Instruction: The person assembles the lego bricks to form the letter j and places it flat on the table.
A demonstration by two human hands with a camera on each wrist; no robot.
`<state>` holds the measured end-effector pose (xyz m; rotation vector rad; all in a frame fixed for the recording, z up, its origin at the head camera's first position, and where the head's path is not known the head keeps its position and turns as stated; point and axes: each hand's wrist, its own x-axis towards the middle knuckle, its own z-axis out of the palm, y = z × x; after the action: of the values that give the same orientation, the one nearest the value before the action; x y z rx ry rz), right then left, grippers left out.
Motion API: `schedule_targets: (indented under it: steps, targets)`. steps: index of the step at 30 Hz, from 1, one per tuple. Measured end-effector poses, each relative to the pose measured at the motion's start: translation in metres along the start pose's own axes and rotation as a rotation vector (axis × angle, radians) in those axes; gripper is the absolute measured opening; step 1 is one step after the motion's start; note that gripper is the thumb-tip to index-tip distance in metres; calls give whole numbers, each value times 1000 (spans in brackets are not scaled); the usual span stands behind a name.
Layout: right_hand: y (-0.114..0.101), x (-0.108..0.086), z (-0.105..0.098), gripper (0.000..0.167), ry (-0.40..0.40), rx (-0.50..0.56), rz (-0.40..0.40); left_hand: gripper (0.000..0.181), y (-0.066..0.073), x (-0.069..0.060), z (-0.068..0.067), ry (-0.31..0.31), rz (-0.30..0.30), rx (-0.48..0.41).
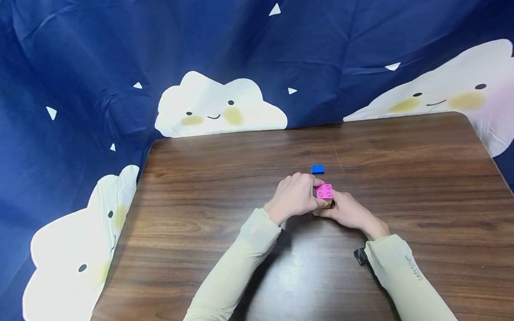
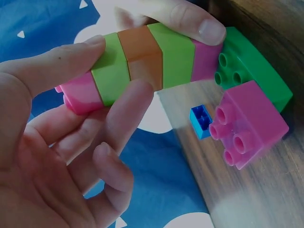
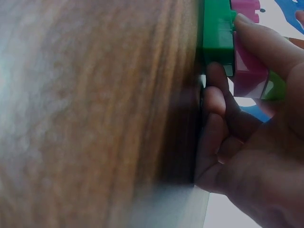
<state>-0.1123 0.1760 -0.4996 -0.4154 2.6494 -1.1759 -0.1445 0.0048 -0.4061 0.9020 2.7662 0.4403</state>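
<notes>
A tower of toy building bricks [image 1: 324, 191] stands between the two hands, with pink studs on top. In the left wrist view its bricks run pink, light green [image 2: 111, 69], orange [image 2: 142, 52], light green, pink. A darker green base brick [image 2: 259, 69] lies at its foot, and another pink brick [image 2: 251, 121] sits beside the tower there. The left hand [image 1: 296, 196] grips the tower's upper part between thumb and fingers. Low down, the right hand [image 1: 350, 211] holds the tower near the bottom pink brick [image 3: 249, 69], its thumb against the bricks.
Just beyond the hands, a small blue brick [image 1: 317, 169] lies on the brown wooden table [image 1: 196, 184]. A dark blue cloth [image 1: 311, 34] with cloud prints hangs behind and to the left of the table. A small black piece [image 1: 360, 257] is at the right cuff.
</notes>
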Motion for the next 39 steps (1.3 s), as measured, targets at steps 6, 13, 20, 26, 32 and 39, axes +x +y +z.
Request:
schedule_targets:
  steps: [6,13,20,26,32,39]
  targets:
    - [0,1,-2,51,-4,-4,6,32,-1,2,1,-24,-31,-37]
    - [0,1,1,47,-5,7,20,36,-5,2,6,-22,-50,-96]
    - [1,1,0,50,-12,-3,25,48,-21,0,16,-21,-8,-335]
    - [1,2,-1,49,-31,-6,49,64,-46,-12,20,-19,-106,-377]
    - [0,1,-3,48,-34,-12,83,64,-65,-23,32,-41,-170,-449]
    - [-1,-2,-2,50,-28,-2,88,59,-68,-28,55,-62,-212,-558]
